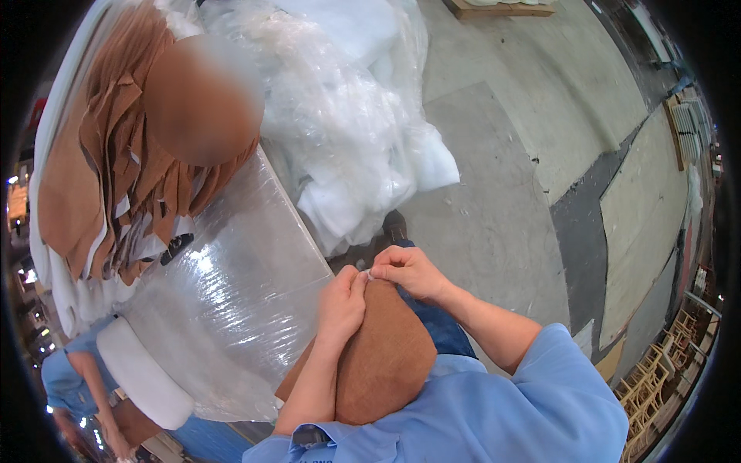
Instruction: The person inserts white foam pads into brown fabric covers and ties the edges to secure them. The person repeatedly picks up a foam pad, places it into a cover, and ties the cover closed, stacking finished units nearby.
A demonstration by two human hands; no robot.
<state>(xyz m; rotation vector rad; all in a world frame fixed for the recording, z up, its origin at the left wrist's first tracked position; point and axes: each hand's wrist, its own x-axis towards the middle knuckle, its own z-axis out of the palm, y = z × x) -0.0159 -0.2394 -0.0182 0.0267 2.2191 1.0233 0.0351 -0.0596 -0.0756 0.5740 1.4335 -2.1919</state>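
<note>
A brown fabric piece (390, 355), perhaps a cushion cover, lies against my blue shirt and over my lap. My left hand (342, 307) is closed on its upper tip, thumb and fingers pressed together. Right beside it my right hand (409, 272) pinches the same tip, where a small white bit (370, 275) shows between the fingertips. The two hands nearly touch. What the white bit is, I cannot make out.
A plastic-covered table (239, 255) stands to my left, with a heap of brown fabric pieces (73, 197) and a white padded piece (143, 370). Plastic-wrapped white batting (347, 131) is ahead. A co-worker (69, 378) is at lower left; wooden frames (656, 386) stand at right.
</note>
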